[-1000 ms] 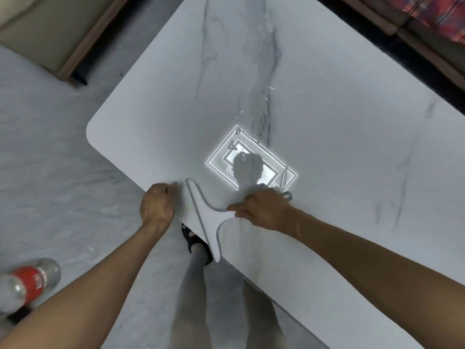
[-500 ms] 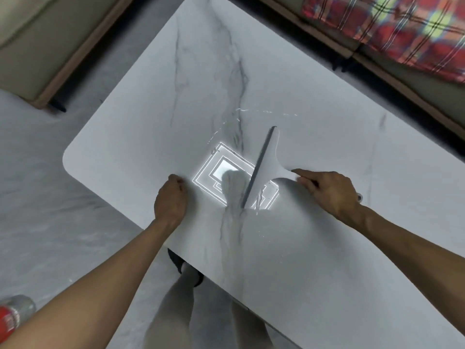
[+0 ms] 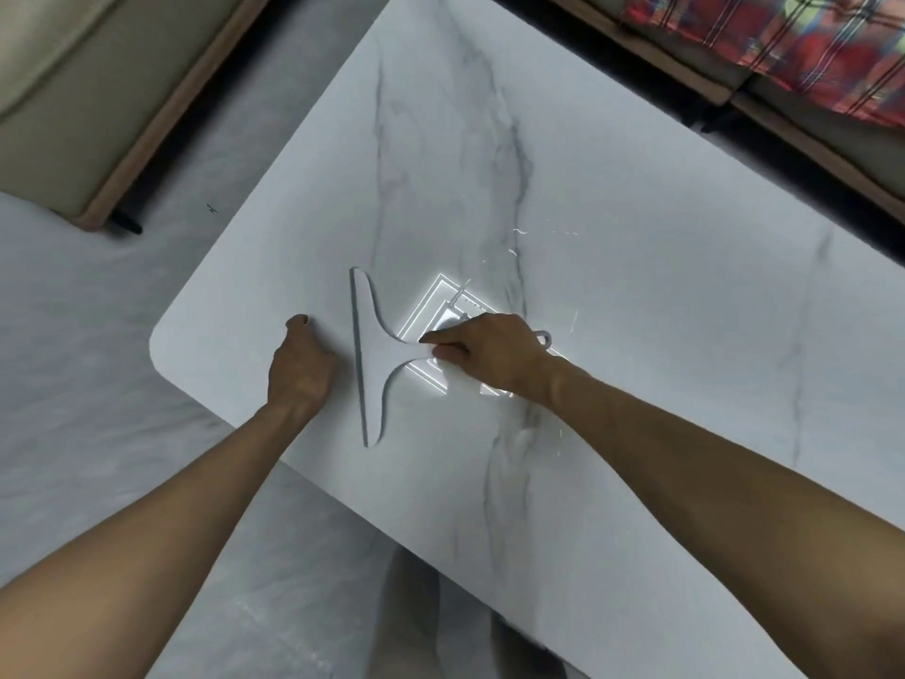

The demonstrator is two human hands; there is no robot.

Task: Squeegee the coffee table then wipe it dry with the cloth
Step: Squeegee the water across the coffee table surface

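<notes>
A white marble-look coffee table [image 3: 612, 227] fills the view. On it lies a white T-shaped squeegee [image 3: 374, 355], its grey blade running near-vertical close to the table's near-left edge. My right hand [image 3: 494, 352] grips the squeegee's handle, whose ring end pokes out behind the wrist. My left hand [image 3: 301, 367] rests as a loose fist on the table, just left of the blade and empty. Thin water streaks glint on the tabletop right of the bright lamp reflection. No cloth is in view.
A beige sofa [image 3: 73, 90] with a wooden base stands at the upper left. Another sofa with a red plaid blanket [image 3: 783, 46] runs along the upper right. Grey marble floor [image 3: 88, 384] lies left of the table. My legs show below the table edge.
My right hand has dragged the squeegee leftward from the middle of the table toward my left hand at the near edge. The left hand has stayed about where it was.
</notes>
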